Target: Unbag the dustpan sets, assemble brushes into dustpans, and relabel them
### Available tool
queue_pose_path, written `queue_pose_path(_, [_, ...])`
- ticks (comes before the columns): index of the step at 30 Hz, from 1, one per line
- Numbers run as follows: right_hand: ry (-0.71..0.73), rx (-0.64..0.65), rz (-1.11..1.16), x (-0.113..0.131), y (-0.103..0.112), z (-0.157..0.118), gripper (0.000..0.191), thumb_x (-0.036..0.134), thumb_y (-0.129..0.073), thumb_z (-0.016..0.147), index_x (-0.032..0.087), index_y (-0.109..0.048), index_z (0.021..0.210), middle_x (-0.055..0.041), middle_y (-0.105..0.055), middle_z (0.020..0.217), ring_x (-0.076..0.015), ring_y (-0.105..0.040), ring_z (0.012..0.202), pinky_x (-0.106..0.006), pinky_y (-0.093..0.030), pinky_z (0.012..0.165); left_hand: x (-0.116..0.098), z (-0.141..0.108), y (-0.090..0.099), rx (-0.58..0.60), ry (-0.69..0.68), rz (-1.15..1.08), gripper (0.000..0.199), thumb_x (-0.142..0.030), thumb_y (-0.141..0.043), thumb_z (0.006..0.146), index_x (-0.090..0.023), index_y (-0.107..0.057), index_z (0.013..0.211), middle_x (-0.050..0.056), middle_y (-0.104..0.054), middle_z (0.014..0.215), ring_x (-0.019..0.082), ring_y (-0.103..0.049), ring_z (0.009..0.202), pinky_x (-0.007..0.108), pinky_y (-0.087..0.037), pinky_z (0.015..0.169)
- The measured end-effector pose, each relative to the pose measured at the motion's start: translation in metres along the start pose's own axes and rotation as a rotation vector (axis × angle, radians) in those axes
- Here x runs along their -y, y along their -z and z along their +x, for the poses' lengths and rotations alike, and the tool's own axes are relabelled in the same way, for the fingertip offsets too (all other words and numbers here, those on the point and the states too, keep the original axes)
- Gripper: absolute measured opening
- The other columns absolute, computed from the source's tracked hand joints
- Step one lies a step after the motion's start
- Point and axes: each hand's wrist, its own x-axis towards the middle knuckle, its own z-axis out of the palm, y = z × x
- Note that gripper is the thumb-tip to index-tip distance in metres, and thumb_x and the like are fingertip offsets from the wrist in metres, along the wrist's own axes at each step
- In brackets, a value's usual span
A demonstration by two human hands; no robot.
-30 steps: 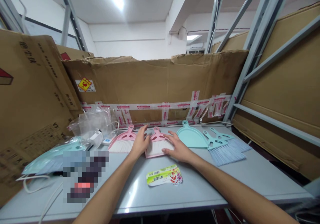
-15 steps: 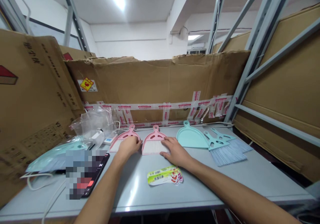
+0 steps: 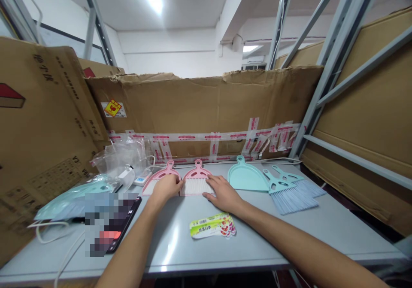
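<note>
Two pink dustpans lie side by side, each with a white-bristled pink brush nested in it. Over the right part of the left dustpan (image 3: pixel 149 184), my left hand (image 3: pixel 166 186) is curled and closed on its edge, the fingertips partly hidden. At the right edge of the second dustpan (image 3: pixel 198 163), my right hand (image 3: pixel 223 193) rests with fingers stretched and thumb apart, touching its brush (image 3: pixel 195 186). Nearer to me lie several printed label cards (image 3: pixel 209 226), overlapping. A mint-green dustpan (image 3: pixel 246 177) is to the right, beside two mint brushes (image 3: pixel 283 187) with blue bristles.
A phone (image 3: pixel 125 223), partly blurred out, lies on the left of the grey table (image 3: pixel 180 249). Behind it are a bagged mint set (image 3: pixel 67 202), clear plastic bags (image 3: pixel 124 155) and white cables. A cardboard wall (image 3: pixel 199 103) and metal posts (image 3: pixel 317 86) border the table.
The right pink dustpan has shifted slightly left, up against the left one, and my right hand has moved left with it. My left hand has stayed nearly in place.
</note>
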Motion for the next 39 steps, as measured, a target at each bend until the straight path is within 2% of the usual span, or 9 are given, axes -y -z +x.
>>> queue_pose_path(18, [0.016,0.047,-0.005,-0.0015,0.0053,0.0023,0.055,0.043,-0.073,0.105,0.017,-0.068,0.154,-0.0182,-0.058,0.169,-0.0387,-0.054,0.151,-0.054,-0.044,0.125,0.0014,0.0042,-0.0011,0.004,0.004,0.009,0.041,-0.049,-0.054,0.104,-0.024,-0.074,0.079,0.013,-0.081,0.091,0.026,-0.071,0.082,0.034,-0.036,0.068])
queue_pose_path(39, [0.028,0.037,0.007,-0.0026,0.0041,-0.0016,0.055,0.039,-0.073,0.105,0.017,-0.067,0.155,-0.0190,-0.059,0.168,-0.0378,-0.055,0.152,-0.054,-0.044,0.127,0.0020,0.0007,0.0009,-0.014,-0.018,-0.055,0.038,-0.043,-0.061,0.102,-0.024,-0.070,0.071,0.011,-0.079,0.082,0.026,-0.070,0.077,0.033,-0.037,0.068])
